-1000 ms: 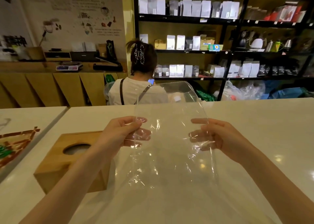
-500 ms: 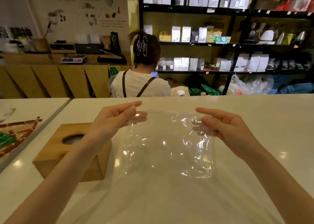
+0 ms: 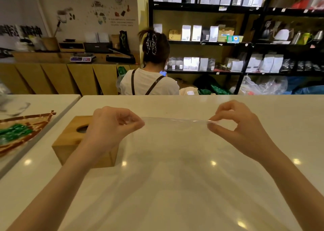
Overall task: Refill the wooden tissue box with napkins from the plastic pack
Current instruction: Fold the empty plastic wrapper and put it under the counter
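Note:
A clear, empty plastic pack [image 3: 175,124] is stretched flat between my two hands, low over the white counter. My left hand [image 3: 112,125] pinches its left edge with the fingers curled. At the other edge, thumb and forefinger of my right hand [image 3: 236,125] pinch the film. The wooden tissue box [image 3: 70,143] stands on the counter to the left, its round top opening partly hidden behind my left hand and wrist. No napkins show in this view.
The white counter [image 3: 175,187] spreads wide in front of me. A second counter on the left carries a green and brown woven tray [image 3: 19,134]. A person [image 3: 150,76] sits beyond the far edge, back turned. Shelves of packaged goods [image 3: 210,32] line the rear wall.
The plastic pack has come down from upright in front of me to nearly flat near the counter. Both hands have dropped and turned over with it, still holding its edges.

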`<state>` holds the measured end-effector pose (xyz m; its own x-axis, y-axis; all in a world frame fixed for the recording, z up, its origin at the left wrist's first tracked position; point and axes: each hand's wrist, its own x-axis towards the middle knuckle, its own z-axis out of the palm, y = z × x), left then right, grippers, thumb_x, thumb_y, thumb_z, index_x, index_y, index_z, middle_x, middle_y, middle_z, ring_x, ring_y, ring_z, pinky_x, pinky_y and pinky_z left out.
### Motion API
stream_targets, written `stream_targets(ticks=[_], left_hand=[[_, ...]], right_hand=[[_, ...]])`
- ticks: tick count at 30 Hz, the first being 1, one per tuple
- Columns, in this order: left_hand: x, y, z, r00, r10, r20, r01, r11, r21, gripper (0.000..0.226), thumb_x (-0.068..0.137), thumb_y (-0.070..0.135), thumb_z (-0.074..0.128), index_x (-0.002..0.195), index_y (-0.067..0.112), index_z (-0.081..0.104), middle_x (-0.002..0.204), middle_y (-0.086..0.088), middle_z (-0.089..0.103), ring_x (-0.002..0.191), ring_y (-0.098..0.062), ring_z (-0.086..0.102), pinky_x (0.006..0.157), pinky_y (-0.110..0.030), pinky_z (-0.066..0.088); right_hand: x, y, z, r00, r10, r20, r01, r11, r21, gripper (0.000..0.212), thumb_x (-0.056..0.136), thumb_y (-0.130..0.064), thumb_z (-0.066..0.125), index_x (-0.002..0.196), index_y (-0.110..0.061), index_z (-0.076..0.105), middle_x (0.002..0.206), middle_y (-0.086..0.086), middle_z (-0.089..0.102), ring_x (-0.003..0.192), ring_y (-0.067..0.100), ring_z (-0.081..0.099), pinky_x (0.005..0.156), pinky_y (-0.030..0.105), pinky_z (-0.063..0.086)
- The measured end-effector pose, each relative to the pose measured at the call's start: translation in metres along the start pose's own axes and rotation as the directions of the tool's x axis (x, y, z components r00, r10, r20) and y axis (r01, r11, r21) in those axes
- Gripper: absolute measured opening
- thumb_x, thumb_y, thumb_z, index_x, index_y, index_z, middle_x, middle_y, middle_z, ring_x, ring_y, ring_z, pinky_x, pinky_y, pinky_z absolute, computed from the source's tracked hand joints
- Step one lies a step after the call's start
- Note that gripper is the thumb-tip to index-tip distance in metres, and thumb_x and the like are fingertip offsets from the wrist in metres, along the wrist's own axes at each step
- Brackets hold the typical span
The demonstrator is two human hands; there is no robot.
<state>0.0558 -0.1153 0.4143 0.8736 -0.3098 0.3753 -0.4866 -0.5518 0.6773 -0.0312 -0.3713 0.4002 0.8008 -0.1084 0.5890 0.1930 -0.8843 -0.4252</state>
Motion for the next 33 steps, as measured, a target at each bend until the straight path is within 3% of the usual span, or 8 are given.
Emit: stream_targets(ticks=[5, 8, 14, 18, 22, 25, 30, 33], left_hand=[[-0.037, -0.005, -0.032, 0.956, -0.093, 0.280, 0.149, 0.971, -0.186, 0.004, 0.062, 0.027, 0.078, 0.065, 0.025, 0.075, 0.089, 0.006, 0.065, 0.088, -0.008, 0.058, 0.078, -0.025, 0.042], [-0.077, -0.012, -0.050, 0.806, 0.000, 0.591, 0.231, 0.921, -0.315, 0.012, 0.059, 0.023, 0.079, 0.066, 0.017, 0.071, 0.094, 0.007, 0.074, 0.089, -0.004, 0.067, 0.072, -0.016, 0.052], [-0.174, -0.049, -0.056, 0.470, 0.077, 0.879, 0.498, 0.799, -0.336, 0.043, 0.067, 0.022, 0.074, 0.107, 0.009, 0.065, 0.101, -0.021, 0.071, 0.094, -0.035, 0.066, 0.090, -0.040, 0.051], [-0.233, -0.081, -0.044, 0.392, -0.132, 0.911, 0.540, 0.834, -0.111, 0.074, 0.048, 0.051, 0.081, 0.106, 0.009, 0.061, 0.105, -0.010, 0.072, 0.094, -0.022, 0.068, 0.087, -0.034, 0.053], [-0.271, -0.116, -0.033, 0.357, -0.084, 0.931, 0.635, 0.752, -0.176, 0.038, 0.073, 0.027, 0.074, 0.109, 0.018, 0.065, 0.112, -0.006, 0.070, 0.101, -0.022, 0.066, 0.090, -0.029, 0.050], [-0.298, -0.155, -0.007, 0.307, -0.092, 0.947, 0.809, 0.550, -0.209, 0.030, 0.061, 0.031, 0.080, 0.086, 0.017, 0.074, 0.085, -0.002, 0.074, 0.074, -0.012, 0.067, 0.062, -0.021, 0.050], [-0.340, -0.235, 0.061, 0.244, -0.308, 0.920, 0.970, 0.070, -0.234, 0.016, 0.066, 0.002, 0.067, 0.081, 0.005, 0.072, 0.076, -0.007, 0.075, 0.065, -0.014, 0.072, 0.052, -0.025, 0.057], [-0.365, -0.293, 0.112, 0.223, -0.480, 0.848, 0.970, 0.021, -0.243, 0.015, 0.076, 0.000, 0.062, 0.087, 0.005, 0.070, 0.075, -0.007, 0.075, 0.064, -0.016, 0.072, 0.057, -0.028, 0.059]], right_hand=[[-0.020, -0.039, -0.015, 0.979, 0.103, 0.178, -0.182, 0.837, 0.516, 0.009, 0.086, -0.018, 0.055, 0.084, -0.015, 0.064, 0.090, -0.001, 0.073, 0.083, 0.008, 0.068, 0.078, 0.018, 0.052], [-0.035, -0.070, -0.018, 0.971, 0.068, 0.230, -0.198, 0.771, 0.605, 0.015, 0.089, -0.013, 0.050, 0.083, -0.018, 0.062, 0.066, 0.004, 0.071, 0.057, 0.019, 0.067, 0.056, 0.028, 0.057], [-0.087, -0.105, 0.009, 0.834, 0.020, 0.552, -0.436, 0.636, 0.636, 0.014, 0.074, -0.024, 0.060, 0.081, -0.024, 0.072, 0.062, 0.003, 0.069, 0.051, 0.015, 0.060, 0.040, 0.023, 0.050], [-0.136, -0.109, 0.052, 0.698, -0.024, 0.716, -0.622, 0.475, 0.623, 0.017, 0.076, -0.010, 0.060, 0.083, -0.018, 0.073, 0.068, 0.002, 0.070, 0.059, 0.018, 0.062, 0.055, 0.026, 0.053], [-0.177, -0.112, 0.096, 0.525, -0.047, 0.850, -0.792, 0.340, 0.507, 0.013, 0.077, -0.009, 0.061, 0.082, -0.016, 0.071, 0.071, -0.001, 0.070, 0.062, 0.012, 0.065, 0.060, 0.019, 0.055], [-0.209, -0.099, 0.140, 0.407, 0.081, 0.910, -0.881, 0.298, 0.368, 0.016, 0.072, -0.024, 0.066, 0.085, -0.016, 0.071, 0.074, -0.003, 0.072, 0.070, 0.011, 0.066, 0.071, 0.022, 0.054], [-0.302, -0.055, 0.246, 0.195, 0.313, 0.930, -0.847, -0.425, 0.320, 0.044, 0.081, -0.044, 0.058, 0.103, -0.007, 0.066, 0.082, 0.009, 0.074, 0.081, 0.025, 0.069, 0.077, 0.039, 0.056], [-0.359, -0.038, 0.306, 0.081, 0.301, 0.950, -0.796, -0.554, 0.243, 0.069, 0.086, -0.060, 0.033, 0.105, -0.004, 0.069, 0.104, 0.021, 0.069, 0.100, 0.034, 0.065, 0.093, 0.047, 0.049]])
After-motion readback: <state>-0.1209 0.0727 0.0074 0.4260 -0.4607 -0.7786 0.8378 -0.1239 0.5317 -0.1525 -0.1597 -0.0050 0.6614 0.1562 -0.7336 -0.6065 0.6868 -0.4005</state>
